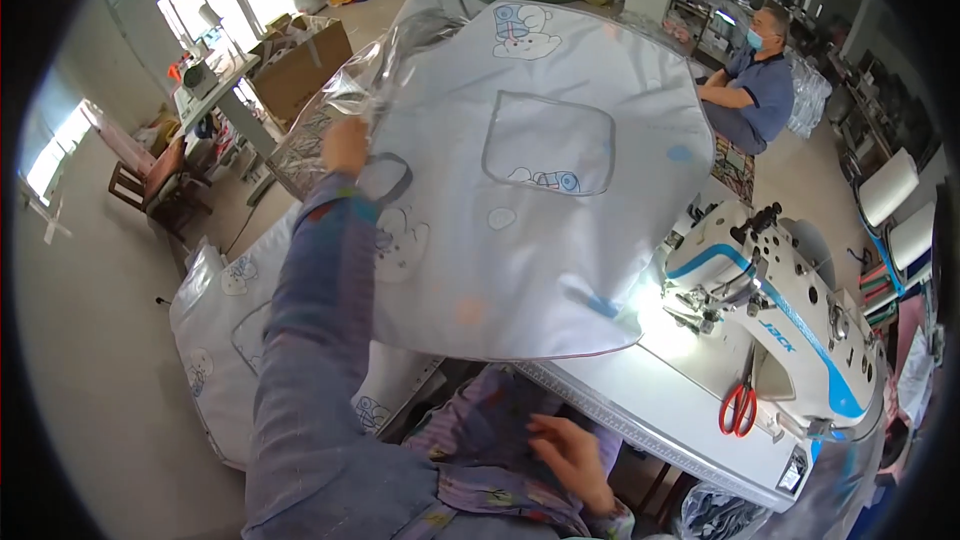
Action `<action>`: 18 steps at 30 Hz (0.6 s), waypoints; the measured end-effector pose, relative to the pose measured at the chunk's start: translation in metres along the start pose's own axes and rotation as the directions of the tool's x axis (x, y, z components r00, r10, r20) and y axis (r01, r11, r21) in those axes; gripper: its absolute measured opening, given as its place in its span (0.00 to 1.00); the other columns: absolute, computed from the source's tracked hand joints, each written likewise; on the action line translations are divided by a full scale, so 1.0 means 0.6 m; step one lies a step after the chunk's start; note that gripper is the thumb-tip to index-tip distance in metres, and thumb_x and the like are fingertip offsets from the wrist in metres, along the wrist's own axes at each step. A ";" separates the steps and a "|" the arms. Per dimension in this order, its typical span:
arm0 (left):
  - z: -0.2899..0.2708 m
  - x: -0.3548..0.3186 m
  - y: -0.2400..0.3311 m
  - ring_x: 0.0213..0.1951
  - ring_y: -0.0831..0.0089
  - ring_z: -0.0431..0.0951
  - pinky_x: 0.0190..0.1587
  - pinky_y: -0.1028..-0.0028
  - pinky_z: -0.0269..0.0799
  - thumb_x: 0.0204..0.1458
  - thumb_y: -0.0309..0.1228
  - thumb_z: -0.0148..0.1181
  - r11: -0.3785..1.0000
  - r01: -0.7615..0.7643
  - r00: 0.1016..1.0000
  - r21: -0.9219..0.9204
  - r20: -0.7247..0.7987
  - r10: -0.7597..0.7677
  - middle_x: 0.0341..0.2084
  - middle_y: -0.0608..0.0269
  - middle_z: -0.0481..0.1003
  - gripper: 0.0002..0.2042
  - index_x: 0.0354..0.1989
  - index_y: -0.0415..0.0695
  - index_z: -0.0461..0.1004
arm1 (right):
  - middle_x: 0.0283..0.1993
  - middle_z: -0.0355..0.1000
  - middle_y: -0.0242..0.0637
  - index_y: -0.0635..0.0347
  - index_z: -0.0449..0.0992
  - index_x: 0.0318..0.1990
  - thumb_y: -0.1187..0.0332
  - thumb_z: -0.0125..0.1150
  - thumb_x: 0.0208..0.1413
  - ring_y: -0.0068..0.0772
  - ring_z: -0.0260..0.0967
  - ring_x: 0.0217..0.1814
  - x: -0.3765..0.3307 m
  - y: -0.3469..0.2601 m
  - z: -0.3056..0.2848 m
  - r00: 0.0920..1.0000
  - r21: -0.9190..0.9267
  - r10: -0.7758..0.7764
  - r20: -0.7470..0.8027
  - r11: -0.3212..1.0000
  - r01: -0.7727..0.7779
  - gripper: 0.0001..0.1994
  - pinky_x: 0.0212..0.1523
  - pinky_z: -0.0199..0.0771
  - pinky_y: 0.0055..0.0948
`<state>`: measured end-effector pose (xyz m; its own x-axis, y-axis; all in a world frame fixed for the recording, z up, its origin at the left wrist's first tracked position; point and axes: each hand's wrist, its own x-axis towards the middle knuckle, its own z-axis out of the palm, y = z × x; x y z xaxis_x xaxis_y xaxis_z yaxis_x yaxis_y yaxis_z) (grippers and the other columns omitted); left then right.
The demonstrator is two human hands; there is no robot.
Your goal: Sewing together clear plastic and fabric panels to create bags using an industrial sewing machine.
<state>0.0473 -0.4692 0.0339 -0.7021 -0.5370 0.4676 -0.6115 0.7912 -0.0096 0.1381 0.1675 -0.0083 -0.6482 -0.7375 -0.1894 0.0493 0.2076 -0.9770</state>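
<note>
A large pale grey fabric panel, printed with cartoon bears and small coloured shapes, spreads across the sewing table. A rectangular patch edged in grey sits in its middle. My left hand reaches far forward and is closed at the panel's left edge, where clear plastic sheeting bunches up. Just beside that hand, a grey strap loop lies on the panel. Below the table's near edge, over my lap, my right hand is held with its fingers loosely apart and nothing in them.
The white sewing machine, its lamp lit, stands right of the panel. Red-handled scissors lie by its base. A similar printed panel hangs at lower left. A seated person is at far right, a cardboard box at far left.
</note>
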 end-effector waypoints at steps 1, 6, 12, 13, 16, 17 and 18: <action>-0.023 -0.022 -0.015 0.32 0.58 0.81 0.37 0.59 0.76 0.60 0.32 0.51 0.983 -0.134 0.984 -0.122 -0.136 0.117 0.26 0.57 0.79 0.11 0.40 0.43 0.81 | 0.62 0.71 0.45 0.64 0.65 0.69 0.73 0.63 0.62 0.33 0.71 0.60 0.005 0.008 0.018 0.981 0.175 0.086 0.175 0.978 -0.117 0.28 0.58 0.73 0.31; -0.194 -0.341 -0.159 0.57 0.62 0.76 0.57 0.67 0.71 0.60 0.23 0.48 0.175 0.110 0.834 -0.978 -0.004 -0.551 0.55 0.57 0.77 0.17 0.56 0.36 0.75 | 0.77 0.51 0.45 0.63 0.41 0.78 0.63 0.64 0.63 0.38 0.51 0.77 0.018 0.040 0.076 0.965 0.615 -0.077 0.252 0.782 -0.098 0.44 0.73 0.58 0.41; -0.240 -0.668 -0.193 0.55 0.60 0.73 0.57 0.63 0.70 0.63 0.27 0.50 0.789 0.588 0.748 -0.178 -0.251 -0.614 0.52 0.52 0.73 0.19 0.63 0.36 0.68 | 0.70 0.64 0.41 0.66 0.60 0.71 0.64 0.61 0.65 0.33 0.61 0.72 0.007 0.063 0.106 0.984 0.695 0.079 0.157 0.699 -0.167 0.31 0.71 0.60 0.35; -0.240 -0.672 -0.174 0.56 0.57 0.73 0.58 0.60 0.68 0.63 0.28 0.52 0.753 0.657 0.693 -0.047 -0.354 -0.627 0.53 0.49 0.73 0.20 0.63 0.36 0.68 | 0.66 0.69 0.38 0.66 0.64 0.68 0.63 0.61 0.66 0.31 0.64 0.68 0.009 0.068 0.115 0.967 0.748 0.162 0.195 0.613 -0.253 0.27 0.68 0.63 0.33; -0.264 -0.608 -0.074 0.58 0.46 0.72 0.63 0.52 0.64 0.62 0.31 0.58 0.817 0.562 0.627 0.132 -0.712 -0.316 0.57 0.39 0.71 0.22 0.64 0.36 0.67 | 0.61 0.73 0.35 0.67 0.71 0.63 0.62 0.61 0.67 0.26 0.68 0.62 0.018 0.087 0.141 0.941 0.792 0.247 0.232 0.514 -0.330 0.22 0.62 0.67 0.30; -0.272 -0.575 -0.017 0.58 0.47 0.72 0.65 0.53 0.63 0.62 0.32 0.58 0.927 0.373 0.730 0.036 -0.628 -0.269 0.58 0.41 0.71 0.23 0.64 0.35 0.67 | 0.60 0.74 0.33 0.66 0.73 0.61 0.62 0.60 0.68 0.24 0.69 0.60 0.023 0.095 0.149 0.927 0.773 0.290 0.237 0.522 -0.361 0.21 0.59 0.69 0.29; -0.283 -0.539 0.048 0.59 0.49 0.72 0.66 0.55 0.62 0.62 0.32 0.59 0.970 0.213 0.807 -0.119 -0.538 -0.243 0.59 0.43 0.71 0.24 0.64 0.34 0.66 | 0.60 0.74 0.33 0.66 0.73 0.61 0.62 0.60 0.68 0.24 0.69 0.60 0.025 0.102 0.156 0.934 0.783 0.265 0.238 0.517 -0.346 0.21 0.59 0.69 0.29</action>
<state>0.3186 -0.2229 0.0326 -0.2212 -0.4681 0.8556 -0.6992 0.6877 0.1955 0.2027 0.1087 -0.0801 -0.4120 -0.7870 -0.4592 0.8445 -0.1406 -0.5168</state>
